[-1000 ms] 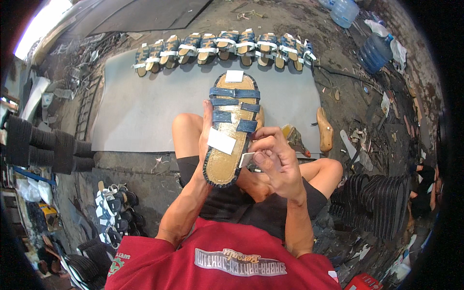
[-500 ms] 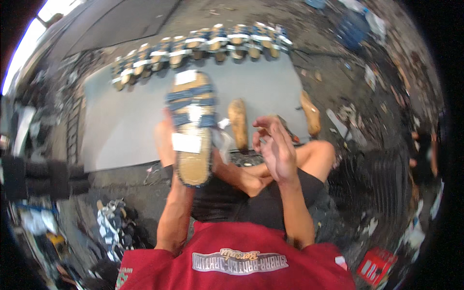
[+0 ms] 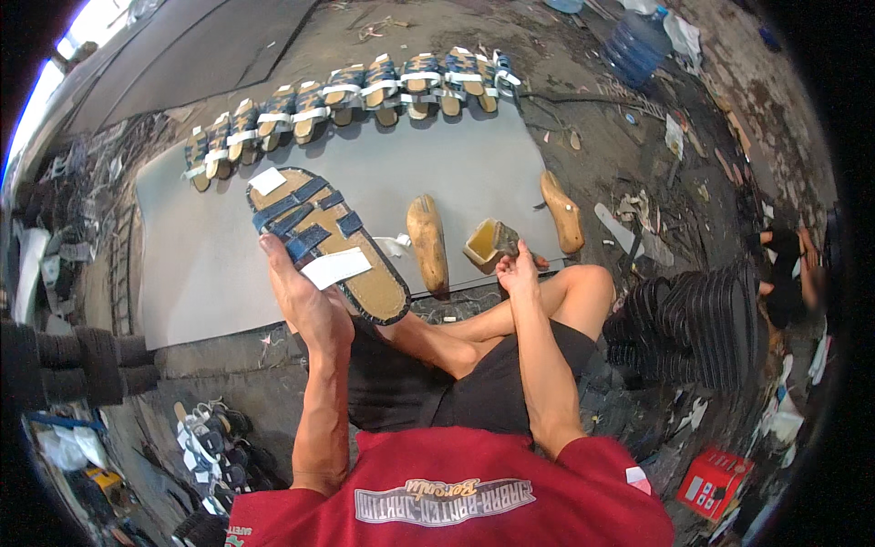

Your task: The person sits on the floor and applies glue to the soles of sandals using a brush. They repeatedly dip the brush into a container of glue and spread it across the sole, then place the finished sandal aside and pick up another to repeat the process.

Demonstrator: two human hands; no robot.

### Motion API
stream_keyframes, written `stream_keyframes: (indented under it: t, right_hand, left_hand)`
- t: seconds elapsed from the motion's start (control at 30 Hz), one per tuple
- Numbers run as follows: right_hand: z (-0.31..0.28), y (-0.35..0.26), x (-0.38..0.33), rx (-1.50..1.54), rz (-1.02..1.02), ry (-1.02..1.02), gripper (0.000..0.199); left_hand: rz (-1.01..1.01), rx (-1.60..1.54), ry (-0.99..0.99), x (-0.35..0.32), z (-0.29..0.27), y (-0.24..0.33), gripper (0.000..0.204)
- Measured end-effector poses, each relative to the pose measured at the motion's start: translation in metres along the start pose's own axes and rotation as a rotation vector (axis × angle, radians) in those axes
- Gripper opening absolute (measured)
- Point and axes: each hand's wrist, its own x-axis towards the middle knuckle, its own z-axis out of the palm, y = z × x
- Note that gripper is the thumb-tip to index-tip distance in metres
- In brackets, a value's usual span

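Note:
My left hand point(image 3: 310, 305) grips a sandal point(image 3: 314, 223) by its side, tilted over the grey sheet. It has a tan insole, dark blue straps and white pieces at both ends. My right hand point(image 3: 520, 271) is closed, fingertips pinched at a small grey-brown piece point(image 3: 505, 240) whose kind I cannot tell. This piece touches or overlaps an angular container point(image 3: 481, 244) with yellow stuff inside. Between my hands lies a wooden shoe last point(image 3: 426, 242), with a white strip point(image 3: 394, 244) beside it. Another wooden last point(image 3: 562, 214) rests farther right.
Sandals point(image 3: 333, 96) line the far edge of the grey sheet point(image 3: 210, 273). Black soles point(image 3: 688, 328) are stacked at right, near a red box point(image 3: 714, 483). More footwear point(image 3: 214, 447) is heaped at lower left. A blue water jug point(image 3: 635, 46) stands far right.
The sandal has moved left and turned, its far end now leaning left. My right hand has gone from raised with fingers apart to a pinch at the container, which has come into sight.

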Motion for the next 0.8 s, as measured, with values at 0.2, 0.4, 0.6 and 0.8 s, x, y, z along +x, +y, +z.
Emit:
stream_keyframes:
  t: [0.2, 0.4, 0.6, 0.8]
  right_hand:
    - [0.003, -0.022, -0.027, 0.26, 0.145, -0.242, 0.025]
    - [-0.001, -0.022, -0.035, -0.025, 0.075, -0.03, 0.04]
    - [-0.001, -0.018, -0.02, 0.084, 0.038, -0.041, 0.043]
    - [-0.005, -0.016, -0.032, 0.127, 0.046, -0.145, 0.044]
  left_hand:
    - [-0.093, -0.089, -0.02, 0.012, -0.016, -0.012, 0.049]
    - [-0.098, -0.076, -0.048, 0.009, -0.014, -0.015, 0.045]
    - [-0.129, -0.112, -0.019, 0.011, -0.018, -0.013, 0.043]
    - [-0.132, -0.092, -0.025, 0.013, -0.02, -0.018, 0.042]
